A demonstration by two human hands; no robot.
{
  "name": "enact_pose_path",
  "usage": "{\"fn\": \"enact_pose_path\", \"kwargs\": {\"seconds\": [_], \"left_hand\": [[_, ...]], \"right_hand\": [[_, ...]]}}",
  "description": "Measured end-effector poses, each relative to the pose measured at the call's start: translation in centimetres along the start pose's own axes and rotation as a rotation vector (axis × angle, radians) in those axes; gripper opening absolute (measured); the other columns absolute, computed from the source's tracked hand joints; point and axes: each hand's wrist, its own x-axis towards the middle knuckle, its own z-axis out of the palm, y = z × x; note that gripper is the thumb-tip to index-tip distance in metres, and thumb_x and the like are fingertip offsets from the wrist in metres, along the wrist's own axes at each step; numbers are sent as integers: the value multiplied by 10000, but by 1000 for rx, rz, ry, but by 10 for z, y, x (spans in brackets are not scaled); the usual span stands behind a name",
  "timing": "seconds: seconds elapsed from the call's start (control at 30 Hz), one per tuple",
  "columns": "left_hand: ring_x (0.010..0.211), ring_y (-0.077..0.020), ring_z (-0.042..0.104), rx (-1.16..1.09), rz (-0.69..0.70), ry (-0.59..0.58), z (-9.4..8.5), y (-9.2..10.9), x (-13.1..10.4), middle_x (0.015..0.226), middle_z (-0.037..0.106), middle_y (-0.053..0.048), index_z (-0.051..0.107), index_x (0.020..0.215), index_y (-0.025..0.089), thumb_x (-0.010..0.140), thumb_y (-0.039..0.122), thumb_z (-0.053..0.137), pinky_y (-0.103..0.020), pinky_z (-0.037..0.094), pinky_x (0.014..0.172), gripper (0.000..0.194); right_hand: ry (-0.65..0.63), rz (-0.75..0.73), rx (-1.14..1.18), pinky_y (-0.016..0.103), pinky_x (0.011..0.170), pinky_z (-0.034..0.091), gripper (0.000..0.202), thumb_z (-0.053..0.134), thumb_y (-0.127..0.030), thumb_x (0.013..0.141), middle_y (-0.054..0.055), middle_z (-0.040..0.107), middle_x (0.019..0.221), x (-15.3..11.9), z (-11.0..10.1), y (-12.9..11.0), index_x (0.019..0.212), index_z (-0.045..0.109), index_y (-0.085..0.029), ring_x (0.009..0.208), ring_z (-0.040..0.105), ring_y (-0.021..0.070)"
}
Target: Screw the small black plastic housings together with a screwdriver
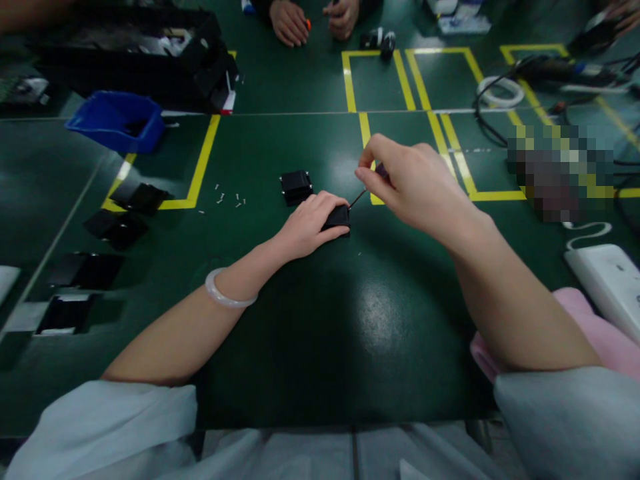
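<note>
My left hand (316, 223) is closed around a small black box (338, 217) on the green table, holding it at its sides. In my right hand (407, 180) is a screwdriver (357, 198), its handle mostly hidden by the fingers. The thin shaft slants down to the left, and its tip meets the box's upper right corner. Just behind my left hand lies a second black box (296, 185) with small shiny screws at its corners. Several loose screws (223, 197) are scattered to the left.
A blue bin (120, 121) and a large black crate (135, 60) stand at the back left. Several black parts (85, 270) line the left side. A white power strip (607, 280) and pink cloth (575, 327) lie right. Across the table are another person's hands (290, 23).
</note>
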Motion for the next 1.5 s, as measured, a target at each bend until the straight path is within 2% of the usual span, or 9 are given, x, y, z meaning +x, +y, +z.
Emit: {"fn": "enact_pose_path", "kwargs": {"seconds": [0.2, 0.53, 0.87, 1.1, 1.37, 1.5], "left_hand": [[1182, -292, 562, 5, -6, 1, 0, 0, 0, 1278, 604, -139, 544, 1294, 153, 970, 442, 580, -441, 433, 1039, 436], [1184, -287, 561, -2, -3, 0, 0, -1, 0, 1283, 601, -133, 535, 1293, 173, 975, 457, 566, -440, 431, 1043, 427], [1186, -289, 557, 4, -13, -3, 0, 0, 0, 1288, 600, -133, 533, 1286, 179, 968, 456, 566, -440, 430, 1048, 423], [1198, -290, 561, 4, -4, 2, 0, 0, 0, 1284, 603, -141, 539, 1286, 159, 965, 432, 584, -440, 430, 1047, 424], [1186, -289, 559, 2, -14, -9, -1, 1, 0, 1281, 601, -136, 534, 1292, 171, 970, 439, 574, -444, 433, 1044, 421], [1178, -287, 561, 5, -6, -4, -1, 0, 0, 1273, 602, -131, 535, 1288, 181, 971, 455, 568, -442, 434, 1036, 420]], "right_hand": [[-13, -24, 10, 379, 729, 425, 314, 408, -271, 990, 95, 734, 992, -2, -3, -2, 1266, 541, -202, 856, 670, 278], [-15, 8, 4, 384, 745, 429, 280, 408, -355, 1016, 99, 721, 947, -2, -3, -3, 1187, 576, -210, 894, 673, 302], [-23, -21, 29, 387, 734, 411, 291, 388, -308, 999, 95, 728, 984, -2, -4, -3, 1227, 549, -225, 854, 660, 287], [-1, -18, 4, 351, 695, 398, 293, 398, -383, 1020, 87, 715, 923, -2, -2, -2, 1159, 591, -212, 873, 666, 283], [-1, -32, 1, 362, 689, 388, 300, 393, -278, 993, 83, 729, 971, -3, -3, -3, 1238, 554, -213, 817, 662, 266], [-5, -18, 3, 360, 687, 399, 289, 389, -342, 1010, 95, 732, 964, -3, -4, -3, 1187, 579, -215, 862, 670, 285]]}}
